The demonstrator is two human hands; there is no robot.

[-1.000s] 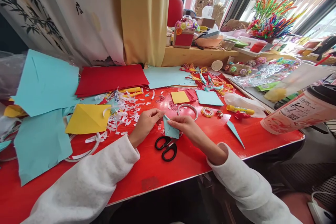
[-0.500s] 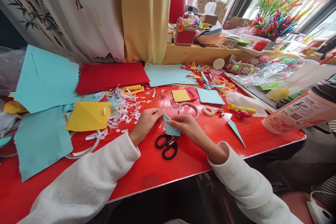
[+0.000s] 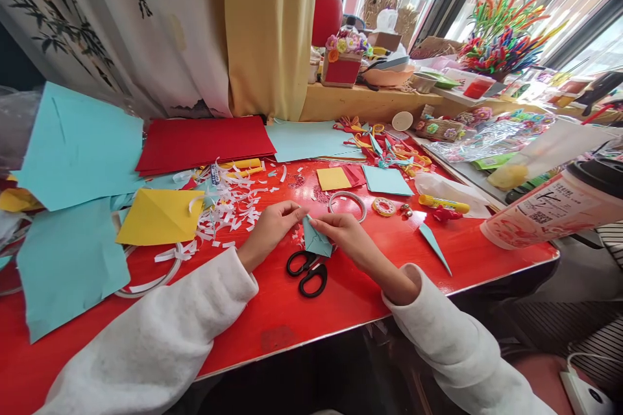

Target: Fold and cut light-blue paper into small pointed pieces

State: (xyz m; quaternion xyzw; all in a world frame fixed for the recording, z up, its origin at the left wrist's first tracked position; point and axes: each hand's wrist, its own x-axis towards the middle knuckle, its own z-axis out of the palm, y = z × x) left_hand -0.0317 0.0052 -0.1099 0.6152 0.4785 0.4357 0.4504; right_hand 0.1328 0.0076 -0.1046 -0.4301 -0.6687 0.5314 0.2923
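A small piece of folded light-blue paper [image 3: 317, 242] is held between my two hands, its narrow end up and its wide end toward me. My left hand [image 3: 273, 228] pinches it at the top left. From the right, my right hand [image 3: 343, 231] pinches its upper edge with thumb and finger. Just below the paper lie scissors with black handles [image 3: 305, 271], their blades hidden beneath it. Behind my right hand rests a pale ring [image 3: 348, 205]. A slim folded blue paper point [image 3: 435, 248] lies farther right on the red table.
White paper scraps [image 3: 233, 204], a yellow sheet [image 3: 160, 217] and blue sheets [image 3: 73, 266] cover the left side. Small blue squares [image 3: 387, 180] and yellow squares [image 3: 333, 178] lie behind my hands. A tilted-looking drink cup [image 3: 549, 211] and a yellow glue stick [image 3: 444, 203] are at right.
My hands keep their pinch on the folded blue paper and have barely moved. The whole view has shifted slightly, with things on the table appearing a little farther left.
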